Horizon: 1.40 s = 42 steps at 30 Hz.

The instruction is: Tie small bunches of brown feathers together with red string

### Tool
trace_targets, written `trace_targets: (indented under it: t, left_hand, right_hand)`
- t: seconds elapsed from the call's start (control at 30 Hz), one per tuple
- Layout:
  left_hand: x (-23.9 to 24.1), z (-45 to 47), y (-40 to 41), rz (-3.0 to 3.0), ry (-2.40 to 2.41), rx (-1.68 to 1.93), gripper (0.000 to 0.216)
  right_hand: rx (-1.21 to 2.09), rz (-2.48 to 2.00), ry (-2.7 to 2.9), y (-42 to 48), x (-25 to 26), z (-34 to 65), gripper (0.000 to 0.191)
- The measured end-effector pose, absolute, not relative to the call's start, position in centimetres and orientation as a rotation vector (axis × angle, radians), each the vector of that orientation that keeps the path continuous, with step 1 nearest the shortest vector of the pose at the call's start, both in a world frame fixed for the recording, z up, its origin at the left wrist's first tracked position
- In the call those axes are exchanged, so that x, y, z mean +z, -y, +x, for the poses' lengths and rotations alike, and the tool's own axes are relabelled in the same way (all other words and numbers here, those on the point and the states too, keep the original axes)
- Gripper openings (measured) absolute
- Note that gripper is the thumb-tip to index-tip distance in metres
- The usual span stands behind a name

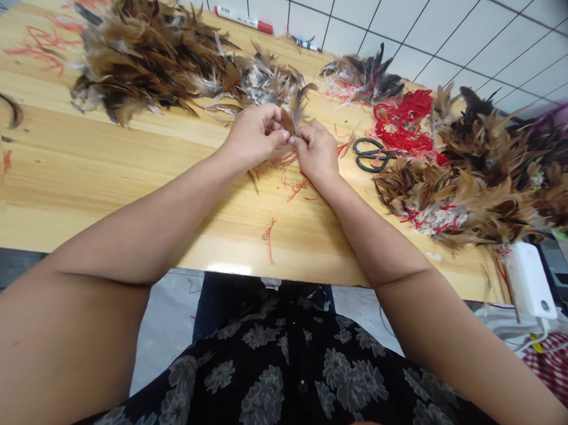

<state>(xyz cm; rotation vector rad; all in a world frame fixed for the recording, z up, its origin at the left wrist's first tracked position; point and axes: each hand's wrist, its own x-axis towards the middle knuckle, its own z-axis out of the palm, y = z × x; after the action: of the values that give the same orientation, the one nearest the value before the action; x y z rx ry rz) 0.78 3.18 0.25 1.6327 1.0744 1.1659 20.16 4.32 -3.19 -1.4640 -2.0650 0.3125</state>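
Note:
My left hand (255, 136) and my right hand (316, 151) meet over the wooden table (93, 173), fingertips pinched together on a small bunch of brown feathers (293, 112) that stands up between them. Red thread (290, 164) trails from under the hands onto the table. A big heap of loose brown and black feathers (149, 54) lies behind the left hand. Black scissors (373, 154) rest just right of my right hand, untouched.
A tangle of red string (404, 125) and tied feather bundles (478, 175) fill the right side. Another small feather bunch (365, 76) lies at the back. A red-capped marker (243, 19) sits at the far edge. A white power bank (531, 281) hangs off the near right corner.

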Motion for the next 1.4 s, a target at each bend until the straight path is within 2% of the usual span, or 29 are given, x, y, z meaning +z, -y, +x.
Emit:
trace_targets:
  t: [0.2, 0.3, 0.6, 0.9, 1.07, 1.2, 1.4]
  left_hand:
    - [1.1, 0.6, -3.2, 1.613, -1.078, 1.161, 0.035]
    - [1.0, -0.3, -3.9, 1.742, -1.245, 1.171, 0.033]
    - [-0.9, -1.1, -5.3, 2.242, -1.493, 0.835, 0.011]
    - [-0.5, -1.9, -4.8, 2.28, -1.475, 0.842, 0.006]
    - [-0.3, -0.8, -5.0, 2.175, -1.399, 0.961, 0.012]
    - [-0.5, 0.9, -5.9, 2.092, -1.405, 0.946, 0.032]
    - [-0.2, 0.7, -6.8, 1.924, -1.509, 0.953, 0.038]
  right_hand:
    - [0.385, -1.405, 1.94, -5.6, -3.5, 21.0, 0.046]
    - [0.51, -1.396, 1.832, -6.3, -3.8, 21.6, 0.05]
    - [0.623, -1.491, 1.647, -5.8, -3.1, 21.4, 0.048]
    - [0.575, -1.52, 1.682, -5.4, -3.4, 21.2, 0.043]
    - [0.54, -1.505, 1.671, -6.2, -4.4, 21.1, 0.04]
    - [0.536, -1.485, 1.641, -6.4, -4.6, 20.6, 0.042]
    - [0.553, -1.442, 1.611, -6.2, -4.5, 20.3, 0.046]
